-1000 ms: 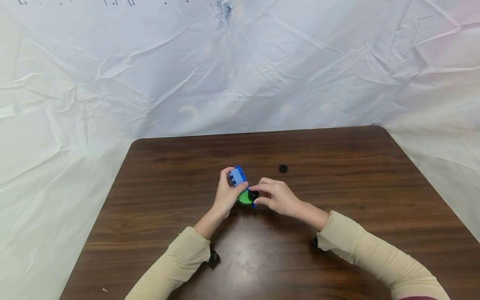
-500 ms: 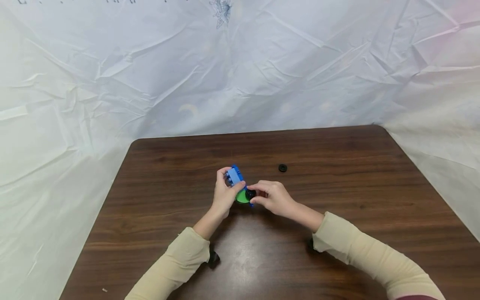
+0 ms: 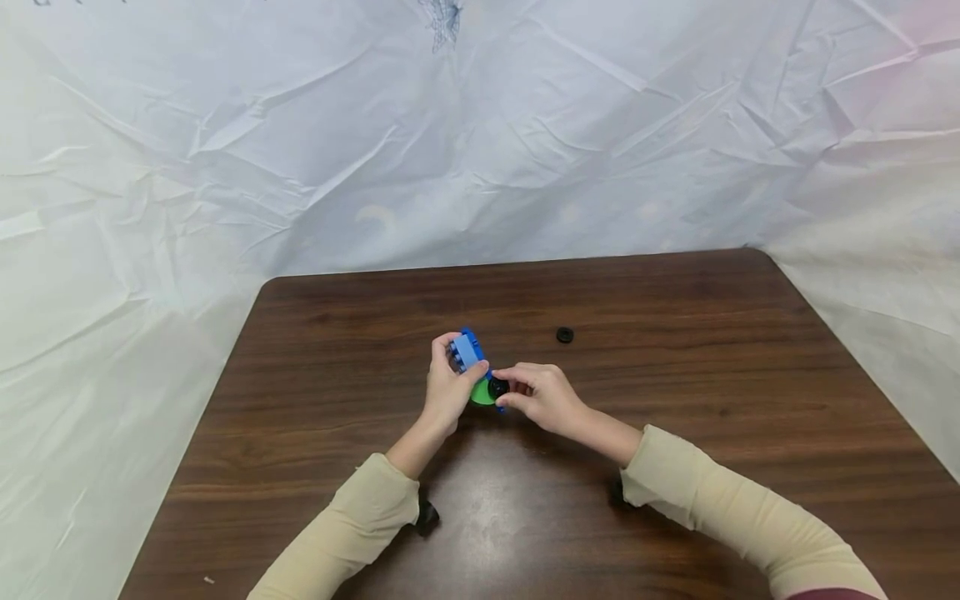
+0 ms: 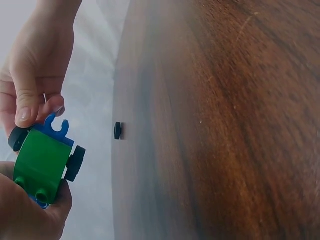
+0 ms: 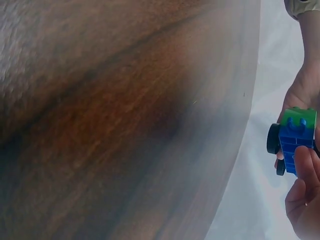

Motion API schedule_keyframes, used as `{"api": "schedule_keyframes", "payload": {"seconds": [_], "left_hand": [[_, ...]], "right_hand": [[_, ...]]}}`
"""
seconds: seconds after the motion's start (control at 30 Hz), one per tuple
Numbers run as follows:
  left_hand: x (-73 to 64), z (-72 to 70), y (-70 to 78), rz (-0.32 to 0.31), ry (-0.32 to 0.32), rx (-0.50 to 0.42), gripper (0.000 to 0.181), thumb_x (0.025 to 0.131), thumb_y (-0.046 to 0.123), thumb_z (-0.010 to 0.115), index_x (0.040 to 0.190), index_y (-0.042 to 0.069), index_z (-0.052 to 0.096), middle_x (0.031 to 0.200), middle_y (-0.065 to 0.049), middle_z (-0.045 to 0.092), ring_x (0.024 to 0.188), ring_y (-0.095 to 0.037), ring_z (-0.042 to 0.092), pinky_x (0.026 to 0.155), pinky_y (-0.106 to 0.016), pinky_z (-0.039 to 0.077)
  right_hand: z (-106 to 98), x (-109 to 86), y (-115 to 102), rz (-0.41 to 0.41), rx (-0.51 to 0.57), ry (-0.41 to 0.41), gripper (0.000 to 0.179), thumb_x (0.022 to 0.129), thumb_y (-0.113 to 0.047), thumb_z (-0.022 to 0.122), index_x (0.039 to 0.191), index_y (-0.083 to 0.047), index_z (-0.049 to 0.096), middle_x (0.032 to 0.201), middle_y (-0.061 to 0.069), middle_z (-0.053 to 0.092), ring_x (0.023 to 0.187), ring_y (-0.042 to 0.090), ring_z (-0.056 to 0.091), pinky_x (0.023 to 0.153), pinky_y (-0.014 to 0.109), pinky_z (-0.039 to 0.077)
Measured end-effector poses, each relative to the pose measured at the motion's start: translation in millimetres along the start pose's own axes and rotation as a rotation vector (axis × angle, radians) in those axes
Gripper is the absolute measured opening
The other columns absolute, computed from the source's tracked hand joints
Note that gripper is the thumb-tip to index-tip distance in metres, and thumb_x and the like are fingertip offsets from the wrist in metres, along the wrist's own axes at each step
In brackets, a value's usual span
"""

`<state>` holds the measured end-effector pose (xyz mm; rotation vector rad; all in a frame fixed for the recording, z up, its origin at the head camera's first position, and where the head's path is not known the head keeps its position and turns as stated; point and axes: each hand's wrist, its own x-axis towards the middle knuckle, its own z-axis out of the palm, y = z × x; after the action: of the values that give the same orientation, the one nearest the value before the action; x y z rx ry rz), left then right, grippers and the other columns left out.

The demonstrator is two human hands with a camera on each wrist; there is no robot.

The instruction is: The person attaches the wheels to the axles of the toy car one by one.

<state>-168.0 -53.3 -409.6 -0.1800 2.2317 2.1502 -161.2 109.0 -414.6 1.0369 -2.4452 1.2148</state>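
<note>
A toy block car (image 3: 482,392) with a blue base, a green curved block (image 4: 42,160) and a light blue brick (image 3: 465,353) is held above the table in my left hand (image 3: 446,390). My left fingers and thumb grip it around the brick end. With thumb and fingers, my right hand (image 3: 546,398) pinches a black wheel (image 3: 498,387) at the car's side. Another black wheel (image 4: 75,163) sits on the opposite side, and a smaller-looking one (image 5: 281,167) shows further along. The blue base carries a hook-shaped piece (image 4: 58,127) at its end. My fingers hide part of the base.
One loose black wheel (image 3: 565,335) lies on the dark wooden table (image 3: 645,308), beyond my right hand. A tiny pale scrap (image 3: 209,580) is near the left front. White sheeting (image 3: 480,142) hangs behind the table.
Both hands and the car have shifted slightly left. The right hand stays at the black wheel, and the left keeps its grip on the car.
</note>
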Motion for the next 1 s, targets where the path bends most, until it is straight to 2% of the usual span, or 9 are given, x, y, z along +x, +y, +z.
{"api": "schedule_keyframes", "payload": {"seconds": [0.4, 0.8, 1.0], "left_hand": [[-2.7, -0.5, 1.4, 0.002, 0.036, -0.007, 0.052, 0.080, 0.007, 0.061, 0.122, 0.017, 0.032, 0.118, -0.014, 0.049, 0.099, -0.027, 0.052, 0.074, -0.035, 0.050], [-3.6, 0.9, 2.9, 0.008, 0.064, -0.015, 0.051, 0.082, 0.008, 0.060, 0.123, 0.018, 0.031, 0.121, -0.015, 0.046, 0.104, -0.028, 0.050, 0.077, -0.038, 0.049], [-2.9, 1.9, 4.5, 0.047, 0.069, 0.007, 0.052, 0.080, 0.007, 0.061, 0.122, 0.017, 0.032, 0.119, -0.015, 0.048, 0.102, -0.027, 0.051, 0.076, -0.038, 0.050]], "right_hand": [[6, 1.5, -7, 0.062, -0.004, 0.056, 0.031, 0.069, -0.009, 0.072, 0.097, 0.002, 0.066, 0.068, 0.004, 0.060, 0.058, 0.006, 0.052, 0.052, 0.015, 0.045], [12, 2.1, -9, 0.232, 0.081, 0.090, 0.031, 0.072, -0.009, 0.070, 0.099, 0.003, 0.064, 0.068, 0.006, 0.062, 0.055, 0.004, 0.054, 0.050, 0.016, 0.046], [13, 2.6, -7, 0.267, 0.115, 0.109, 0.031, 0.071, -0.010, 0.070, 0.099, 0.004, 0.064, 0.064, 0.005, 0.060, 0.050, 0.003, 0.054, 0.047, 0.017, 0.046]]}}
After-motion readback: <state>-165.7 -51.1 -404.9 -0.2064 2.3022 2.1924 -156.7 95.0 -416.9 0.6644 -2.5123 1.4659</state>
